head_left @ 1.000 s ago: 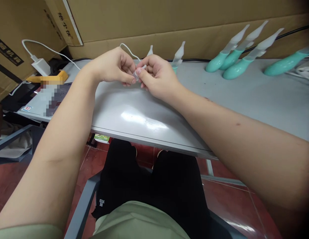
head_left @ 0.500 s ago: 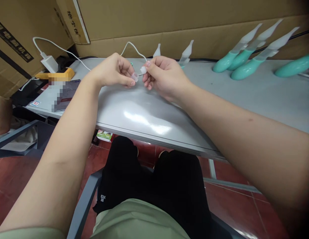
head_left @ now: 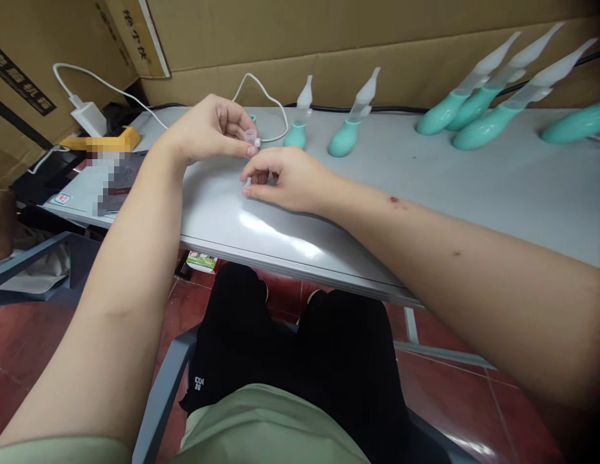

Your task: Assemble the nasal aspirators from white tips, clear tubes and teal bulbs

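Observation:
My left hand (head_left: 210,132) pinches a small clear plastic connector (head_left: 251,136) with a white stub on its side, above the table. Just below and to the right, my right hand (head_left: 292,179) is closed in a pinch on a small translucent white piece (head_left: 248,183), mostly covered by the fingers. The two held parts are apart. Behind the hands stand two teal bulb nasal aspirators, one nearer (head_left: 295,134) and one to its right (head_left: 343,136), each with a clear neck and white tip. A teal rim (head_left: 252,118) peeks out behind my left fingers.
Several more aspirators (head_left: 483,129) lean at the right rear. A white cable (head_left: 287,119) loops behind the hands. A charger (head_left: 89,119), a yellow object (head_left: 123,140) and a dark flat item (head_left: 128,174) lie left. A cardboard wall (head_left: 329,38) borders the grey table (head_left: 474,200).
My right hand has moved down and left, below my left hand, with its small white piece. A white stub now shows on the connector in my left hand. Both rear aspirators are now uncovered.

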A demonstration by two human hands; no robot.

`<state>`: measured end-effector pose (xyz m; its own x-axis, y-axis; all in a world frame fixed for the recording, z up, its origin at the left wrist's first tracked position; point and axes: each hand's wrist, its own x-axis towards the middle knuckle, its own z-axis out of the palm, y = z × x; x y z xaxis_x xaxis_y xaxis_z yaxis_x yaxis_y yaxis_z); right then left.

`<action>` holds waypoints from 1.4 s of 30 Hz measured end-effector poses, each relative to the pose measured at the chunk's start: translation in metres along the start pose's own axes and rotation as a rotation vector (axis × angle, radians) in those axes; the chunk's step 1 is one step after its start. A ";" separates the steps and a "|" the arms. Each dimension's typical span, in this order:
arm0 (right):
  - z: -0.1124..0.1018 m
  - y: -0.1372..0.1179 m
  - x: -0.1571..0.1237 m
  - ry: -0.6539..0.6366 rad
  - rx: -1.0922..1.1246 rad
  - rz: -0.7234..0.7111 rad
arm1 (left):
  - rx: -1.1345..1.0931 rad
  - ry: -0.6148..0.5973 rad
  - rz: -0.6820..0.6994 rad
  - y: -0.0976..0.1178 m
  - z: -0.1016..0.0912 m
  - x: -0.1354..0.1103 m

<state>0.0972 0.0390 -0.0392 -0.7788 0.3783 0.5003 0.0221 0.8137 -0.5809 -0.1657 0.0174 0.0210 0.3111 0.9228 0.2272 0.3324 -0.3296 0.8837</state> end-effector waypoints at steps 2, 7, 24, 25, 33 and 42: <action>-0.002 -0.003 0.000 0.050 0.045 0.064 | 0.052 0.001 -0.008 -0.003 -0.002 0.001; -0.010 -0.011 0.008 0.321 0.182 0.256 | 0.037 0.026 0.013 -0.006 -0.001 0.001; -0.007 -0.011 0.015 0.433 0.293 0.304 | -0.064 0.014 -0.061 0.007 0.022 0.000; -0.007 -0.009 0.016 0.407 0.286 0.303 | -0.076 0.022 -0.056 0.006 0.023 0.000; -0.009 -0.007 0.011 0.256 0.439 0.286 | -0.156 -0.031 -0.058 -0.006 0.019 0.004; -0.012 -0.007 0.008 0.219 0.447 0.320 | -0.119 -0.043 -0.064 0.002 0.022 0.000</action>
<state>0.0982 0.0414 -0.0236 -0.6286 0.6950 0.3490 -0.0691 0.3970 -0.9152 -0.1457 0.0122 0.0141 0.3315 0.9310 0.1529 0.2458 -0.2417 0.9387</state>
